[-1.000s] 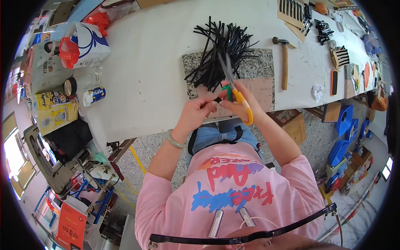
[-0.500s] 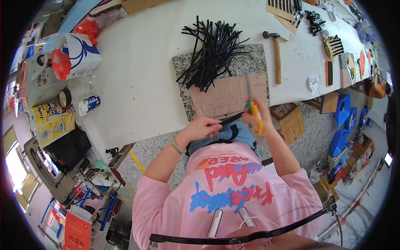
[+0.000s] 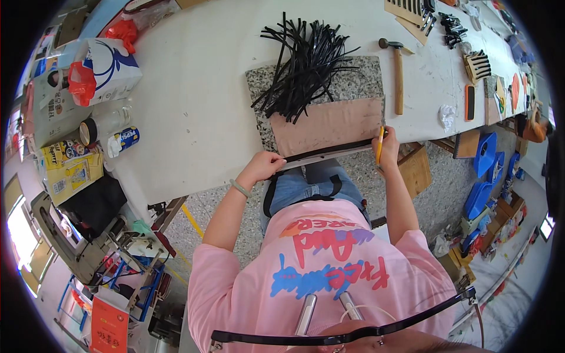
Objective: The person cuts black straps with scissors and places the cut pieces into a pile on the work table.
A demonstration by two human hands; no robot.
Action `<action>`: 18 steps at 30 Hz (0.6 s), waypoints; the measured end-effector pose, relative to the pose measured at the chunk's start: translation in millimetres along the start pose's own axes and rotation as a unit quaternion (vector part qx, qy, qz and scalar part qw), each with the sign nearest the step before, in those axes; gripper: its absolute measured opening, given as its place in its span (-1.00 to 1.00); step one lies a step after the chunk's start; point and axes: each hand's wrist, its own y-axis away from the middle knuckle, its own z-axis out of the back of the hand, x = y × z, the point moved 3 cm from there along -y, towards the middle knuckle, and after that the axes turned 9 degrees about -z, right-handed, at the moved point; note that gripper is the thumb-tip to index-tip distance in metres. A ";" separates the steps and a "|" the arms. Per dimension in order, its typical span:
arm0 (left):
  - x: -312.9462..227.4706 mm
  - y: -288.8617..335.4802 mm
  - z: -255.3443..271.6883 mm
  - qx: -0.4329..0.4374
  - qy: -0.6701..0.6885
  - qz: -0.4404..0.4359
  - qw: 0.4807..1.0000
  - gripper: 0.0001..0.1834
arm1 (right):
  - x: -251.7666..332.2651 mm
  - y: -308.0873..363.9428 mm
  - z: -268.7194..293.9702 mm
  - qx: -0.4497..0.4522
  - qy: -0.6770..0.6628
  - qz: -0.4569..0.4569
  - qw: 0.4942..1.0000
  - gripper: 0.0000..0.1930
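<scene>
A long black strip is stretched between my hands along the table's near edge. My left hand pinches its left end. At the strip's right end my right hand is closed around yellow-handled scissors; its fingers also meet the strip there. Just beyond the strip lies a pinkish-brown pad, on a speckled stone slab. A loose bundle of narrow black strips is heaped over the slab's far part and the pad's edge.
A hammer lies right of the slab, with crumpled white paper and an orange-edged black block farther right. At the left stand a paper bag, a clear jar and a blue can. A wooden stool stands below the table.
My hands have moved apart, the left one leftward and the right one rightward with the scissors. The black strip now spans between them along the near edge.
</scene>
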 end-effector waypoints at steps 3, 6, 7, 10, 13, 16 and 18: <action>1.0 -2.1 -3.5 -0.034 0.009 -0.002 0.999 -0.71 | 4.3 1.0 4.3 -0.002 0.012 -0.008 1.000 -0.47; 1.2 -1.8 -4.0 -0.041 -0.045 0.001 0.998 -0.71 | 5.4 2.6 2.3 -0.005 0.015 -0.009 1.000 -0.45; 1.9 -1.6 -4.6 -0.041 -0.046 0.000 0.998 -0.71 | 5.3 2.3 2.3 -0.008 0.018 -0.008 1.000 -0.44; -8.1 4.0 0.1 -0.063 -0.088 -0.024 0.994 -0.73 | 9.7 4.9 11.3 -0.035 0.009 0.031 0.999 -0.46; -39.8 18.5 16.9 -0.112 0.082 -0.013 0.990 -0.75 | 26.9 -7.6 49.5 -0.020 -0.243 0.048 0.969 -0.50; -82.5 16.3 45.5 -0.162 0.211 -0.032 0.964 -0.78 | 103.1 11.7 114.1 -0.086 -0.303 0.107 0.943 -0.54; -96.7 -0.2 63.6 -0.211 0.240 -0.075 0.944 -0.76 | 134.0 17.1 132.0 -0.196 -0.164 0.198 0.946 -0.50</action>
